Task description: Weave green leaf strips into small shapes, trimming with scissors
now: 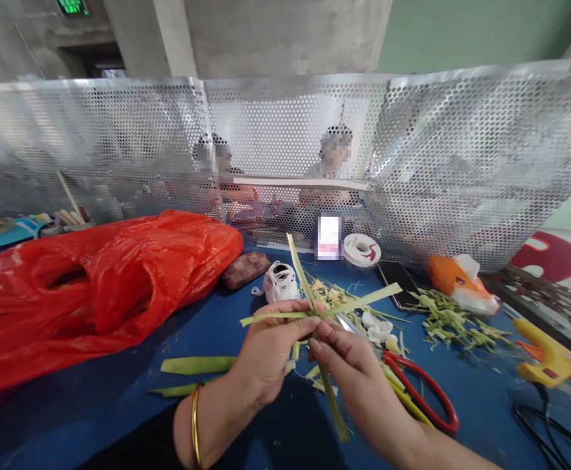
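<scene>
Four loose ends spread from the leaf strips (316, 313) we hold over the middle of the surface (131, 398), our left hand (272, 343) and right hand (347, 362) both pinching the crossing. The strips are already crossed, we judge; their ends are unfastened, and two wider leaves (197, 365) lie beside our left wrist. Toward the left edge, a red bag (168, 254) gapes, its contents too hidden to tell. Near the far right corner, an orange packet (447, 274) holds white tissue (468, 266), poking out.
</scene>
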`<control>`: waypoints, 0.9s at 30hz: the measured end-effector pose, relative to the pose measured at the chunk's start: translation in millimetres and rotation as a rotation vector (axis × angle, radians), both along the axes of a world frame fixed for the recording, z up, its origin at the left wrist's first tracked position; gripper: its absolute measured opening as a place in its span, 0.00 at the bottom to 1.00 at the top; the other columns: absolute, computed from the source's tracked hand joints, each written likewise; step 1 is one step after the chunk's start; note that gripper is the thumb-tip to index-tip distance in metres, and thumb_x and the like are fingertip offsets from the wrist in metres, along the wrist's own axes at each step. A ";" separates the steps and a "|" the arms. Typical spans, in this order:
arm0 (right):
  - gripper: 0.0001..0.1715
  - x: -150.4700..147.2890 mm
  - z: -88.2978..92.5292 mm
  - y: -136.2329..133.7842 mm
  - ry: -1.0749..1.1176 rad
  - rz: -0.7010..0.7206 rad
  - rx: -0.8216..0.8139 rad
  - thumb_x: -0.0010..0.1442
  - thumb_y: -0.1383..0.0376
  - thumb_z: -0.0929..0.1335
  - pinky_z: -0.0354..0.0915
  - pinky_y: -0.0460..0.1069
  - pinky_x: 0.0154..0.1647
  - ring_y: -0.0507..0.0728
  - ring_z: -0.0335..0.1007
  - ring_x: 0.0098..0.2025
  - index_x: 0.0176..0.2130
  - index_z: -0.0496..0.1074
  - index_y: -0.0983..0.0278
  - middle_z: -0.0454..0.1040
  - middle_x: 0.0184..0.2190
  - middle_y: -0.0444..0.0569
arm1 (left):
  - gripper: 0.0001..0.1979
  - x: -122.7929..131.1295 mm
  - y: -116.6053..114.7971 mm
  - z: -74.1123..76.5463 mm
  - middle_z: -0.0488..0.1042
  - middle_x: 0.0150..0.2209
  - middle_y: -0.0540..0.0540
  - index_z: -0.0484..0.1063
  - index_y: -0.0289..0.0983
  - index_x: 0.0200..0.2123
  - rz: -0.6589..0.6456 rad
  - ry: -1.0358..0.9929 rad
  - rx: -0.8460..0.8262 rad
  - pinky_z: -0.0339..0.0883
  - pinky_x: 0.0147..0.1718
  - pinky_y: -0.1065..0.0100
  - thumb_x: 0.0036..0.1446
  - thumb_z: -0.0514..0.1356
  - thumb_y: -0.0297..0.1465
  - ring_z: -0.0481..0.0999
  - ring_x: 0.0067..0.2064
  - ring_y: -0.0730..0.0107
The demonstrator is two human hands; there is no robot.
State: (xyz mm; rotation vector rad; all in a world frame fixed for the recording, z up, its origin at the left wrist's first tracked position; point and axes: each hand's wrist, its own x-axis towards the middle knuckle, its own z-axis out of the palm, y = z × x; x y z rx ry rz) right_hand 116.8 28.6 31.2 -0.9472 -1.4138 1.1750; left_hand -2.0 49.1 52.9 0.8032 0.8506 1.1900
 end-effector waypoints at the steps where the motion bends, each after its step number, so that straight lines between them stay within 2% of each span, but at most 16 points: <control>1: 0.13 0.1 0.4 0.5 -0.002 0.000 0.001 0.59 0.61 0.66 0.61 0.48 0.39 0.55 0.64 0.37 0.25 0.68 0.64 0.69 0.31 0.47 | 0.14 -0.3 0.6 -0.1 0.78 0.28 0.43 0.75 0.31 0.32 0.000 -0.001 -0.003 0.68 0.32 0.71 0.39 0.71 0.27 0.76 0.30 0.68; 5: 0.18 7.0 6.5 5.1 -0.090 0.045 -0.023 0.60 0.57 0.65 0.60 0.48 0.34 0.54 0.63 0.32 0.24 0.69 0.65 0.68 0.27 0.46 | 0.13 -4.6 6.0 2.3 0.77 0.27 0.46 0.74 0.32 0.36 -0.051 0.018 0.000 0.66 0.26 0.72 0.45 0.69 0.30 0.75 0.27 0.71; 8: 0.21 16.9 13.0 10.6 -0.095 -0.007 0.000 0.58 0.53 0.68 0.60 0.47 0.30 0.52 0.62 0.28 0.23 0.69 0.65 0.67 0.23 0.44 | 0.11 -8.3 8.9 6.0 0.77 0.28 0.46 0.75 0.33 0.36 -0.064 0.021 0.025 0.69 0.35 0.71 0.49 0.67 0.31 0.76 0.31 0.71; 10: 0.15 22.1 15.7 14.0 0.029 -0.094 -0.006 0.56 0.54 0.70 0.61 0.46 0.29 0.51 0.64 0.27 0.29 0.72 0.64 0.69 0.24 0.43 | 0.10 -9.3 8.6 7.4 0.78 0.29 0.45 0.76 0.32 0.37 -0.102 0.021 0.021 0.69 0.41 0.69 0.51 0.66 0.31 0.77 0.33 0.71; 13: 0.12 24.8 15.4 17.2 0.207 -0.137 -0.013 0.55 0.59 0.72 0.64 0.44 0.27 0.49 0.66 0.25 0.39 0.74 0.60 0.71 0.23 0.40 | 0.11 -8.5 5.9 6.8 0.78 0.30 0.44 0.76 0.32 0.37 -0.194 0.015 -0.036 0.69 0.40 0.68 0.55 0.63 0.34 0.77 0.33 0.70; 17: 0.02 22.5 9.9 17.3 0.194 -0.149 0.135 0.55 0.65 0.71 0.66 0.44 0.26 0.49 0.69 0.25 0.31 0.77 0.61 0.75 0.26 0.43 | 0.14 -6.6 3.3 5.1 0.75 0.27 0.44 0.76 0.31 0.30 -0.285 -0.034 -0.127 0.67 0.27 0.73 0.54 0.63 0.39 0.75 0.26 0.73; 21: 0.06 22.2 6.0 13.4 0.056 -0.166 0.319 0.57 0.70 0.69 0.68 0.44 0.27 0.50 0.70 0.26 0.32 0.78 0.60 0.75 0.26 0.42 | 0.12 -5.7 2.4 6.8 0.71 0.23 0.50 0.75 0.31 0.27 -0.301 -0.062 -0.096 0.62 0.21 0.77 0.47 0.69 0.36 0.68 0.22 0.80; 27: 0.11 26.1 7.5 6.1 -0.147 -0.178 0.587 0.60 0.74 0.67 0.68 0.45 0.33 0.51 0.73 0.31 0.35 0.76 0.59 0.77 0.29 0.43 | 0.12 -6.1 1.0 11.2 0.68 0.20 0.53 0.74 0.31 0.26 -0.276 -0.028 -0.068 0.59 0.18 0.78 0.45 0.70 0.34 0.65 0.18 0.83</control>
